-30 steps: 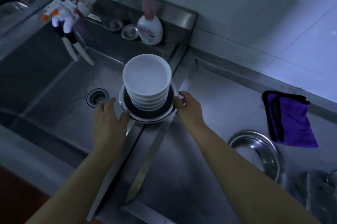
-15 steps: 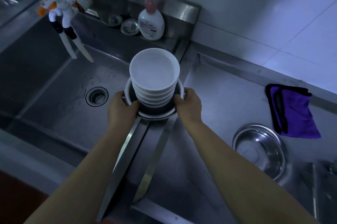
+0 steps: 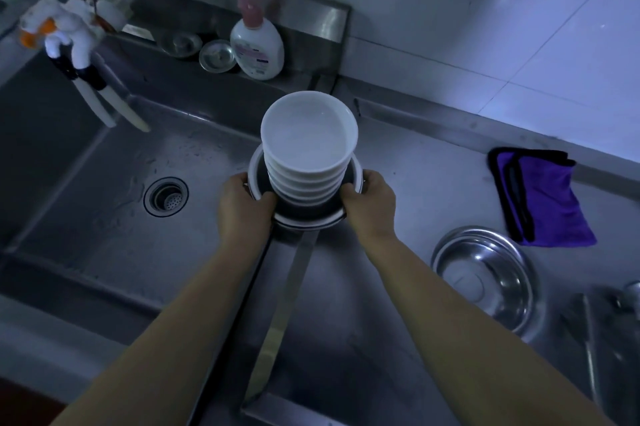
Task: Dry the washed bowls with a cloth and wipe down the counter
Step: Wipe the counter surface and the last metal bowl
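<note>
Head view, looking down on a dim stainless-steel kitchen unit. The sink (image 3: 79,162), the largest item, fills the left half, with a round drain (image 3: 165,197) in its floor; its near edge is cut off by the frame. To the right lies the steel counter (image 3: 415,183), running under a tiled wall. Over the ridge between sink and counter is a metal basin (image 3: 304,217) with a pale rim, carrying a stack of white bowls (image 3: 308,148): about five or six nested, plain and glossy, the top one facing up and empty. The basin's dark inside is mostly hidden by the stack. The left hand (image 3: 242,207) is closed on the basin's left rim, thumb over the edge; the right hand (image 3: 370,207) grips the right rim the same way. Whether the basin rests on the ridge or is lifted cannot be told. A second, empty steel bowl (image 3: 485,280) sits on the counter at right. A folded purple cloth (image 3: 540,200) with dark edging lies beyond it, near the wall. A white soap bottle (image 3: 258,47) with a pink pump stands on the back ledge; its label print is too blurred to read. Two small metal discs (image 3: 218,56) lie beside it. White taps (image 3: 69,34) hang at upper left, partly blurred.
</note>
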The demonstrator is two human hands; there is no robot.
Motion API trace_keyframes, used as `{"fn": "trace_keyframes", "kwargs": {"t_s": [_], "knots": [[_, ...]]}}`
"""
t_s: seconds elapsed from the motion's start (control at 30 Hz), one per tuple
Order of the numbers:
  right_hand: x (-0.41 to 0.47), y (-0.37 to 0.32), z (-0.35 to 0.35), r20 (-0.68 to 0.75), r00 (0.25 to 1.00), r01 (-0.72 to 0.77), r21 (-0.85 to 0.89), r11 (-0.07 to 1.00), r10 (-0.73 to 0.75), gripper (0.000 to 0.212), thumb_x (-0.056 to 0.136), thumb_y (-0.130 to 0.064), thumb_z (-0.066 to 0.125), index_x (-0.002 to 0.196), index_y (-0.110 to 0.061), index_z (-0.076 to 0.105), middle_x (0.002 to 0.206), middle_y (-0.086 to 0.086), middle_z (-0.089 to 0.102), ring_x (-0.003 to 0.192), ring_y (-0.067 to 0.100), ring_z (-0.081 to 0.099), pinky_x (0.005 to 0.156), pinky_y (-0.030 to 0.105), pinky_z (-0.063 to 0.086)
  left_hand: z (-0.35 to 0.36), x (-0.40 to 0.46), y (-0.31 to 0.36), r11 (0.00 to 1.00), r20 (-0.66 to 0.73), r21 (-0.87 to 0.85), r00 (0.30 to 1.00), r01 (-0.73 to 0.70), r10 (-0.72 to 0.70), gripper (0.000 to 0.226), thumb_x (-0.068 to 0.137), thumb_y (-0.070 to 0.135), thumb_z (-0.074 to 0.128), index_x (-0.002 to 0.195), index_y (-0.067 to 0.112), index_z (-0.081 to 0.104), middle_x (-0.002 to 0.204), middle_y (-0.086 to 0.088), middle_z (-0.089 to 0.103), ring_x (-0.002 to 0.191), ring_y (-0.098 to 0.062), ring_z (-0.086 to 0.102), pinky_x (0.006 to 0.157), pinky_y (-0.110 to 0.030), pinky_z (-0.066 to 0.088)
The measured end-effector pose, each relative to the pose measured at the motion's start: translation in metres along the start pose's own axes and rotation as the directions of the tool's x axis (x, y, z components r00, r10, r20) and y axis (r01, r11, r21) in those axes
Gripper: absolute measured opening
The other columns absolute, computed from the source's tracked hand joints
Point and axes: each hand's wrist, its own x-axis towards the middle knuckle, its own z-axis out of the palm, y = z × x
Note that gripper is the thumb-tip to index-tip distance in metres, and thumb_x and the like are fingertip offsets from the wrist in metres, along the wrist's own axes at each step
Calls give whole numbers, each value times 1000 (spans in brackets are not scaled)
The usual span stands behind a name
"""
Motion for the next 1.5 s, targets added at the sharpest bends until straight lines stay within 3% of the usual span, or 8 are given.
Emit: {"fn": "trace_keyframes", "kwargs": {"t_s": [0.13,0.23,0.33,0.5,0.7,0.93,1.17,1.5], "knots": [[13,8,-17,-63,998,-11,17,1000,12,10,78,-19,58,88,-21,56,75,-4,62,73,17,61,74,44,55,23,6,12,997,57,8,996,-71,70,23,68,9,59,68,32,54,63,7,62,53,-2,59,44,-29,45],[26,16,-31,-97,995,-36,14,999,37,9,78,-20,59,85,-24,56,76,-4,63,73,18,62,74,44,55,45,13,19,995,111,39,990,-92,87,13,69,7,58,75,18,60,67,-5,65,60,-20,63,54,-40,53],[39,27,-44,-146,987,-62,10,998,63,8,77,-19,59,83,-23,55,76,-2,63,75,22,62,74,43,54,69,21,26,990,155,73,982,-122,109,8,70,9,59,78,11,60,69,-5,65,63,-21,62,52,-30,46],[64,43,-65,-241,969,-74,-50,996,60,9,79,-19,61,85,-19,54,70,-11,55,73,18,56,66,28,39,106,32,42,981,240,93,960,-172,145,3,71,11,60,72,13,58,65,0,63,54,-5,56,41,-18,35],[90,54,-79,-293,953,-97,-57,994,76,10,80,-18,62,81,-21,53,66,-14,53,60,-2,48,50,15,32,141,47,57,975,291,113,944,-194,154,9,72,13,60,74,5,56,70,-9,63,63,-23,59,51,-29,41],[112,60,-77,-297,949,-125,-33,992,110,9,81,-19,61,89,-18,56,70,-15,53,63,-4,48,52,9,32,161,64,59,969,288,154,947,-194,144,8,74,13,59,74,7,54,67,-4,56,60,-21,54,45,-24,29],[127,62,-70,-285,954,-107,-45,993,90,9,81,-18,59,88,-14,56,71,-8,55,66,10,52,55,20,36,167,79,59,965,317,176,939,-196,133,18,76,14,58,91,4,59,88,-15,65,78,-32,62,67,-44,54],[136,62,-70,-248,969,-26,-95,995,2,16,89,-26,57,88,-10,55,72,-2,56,73,20,55,60,28,37,169,87,64,962,326,116,925,-245,196,15,79,15,60,88,3,59,82,-12,65,74,-27,62,59,-32,47]]}}
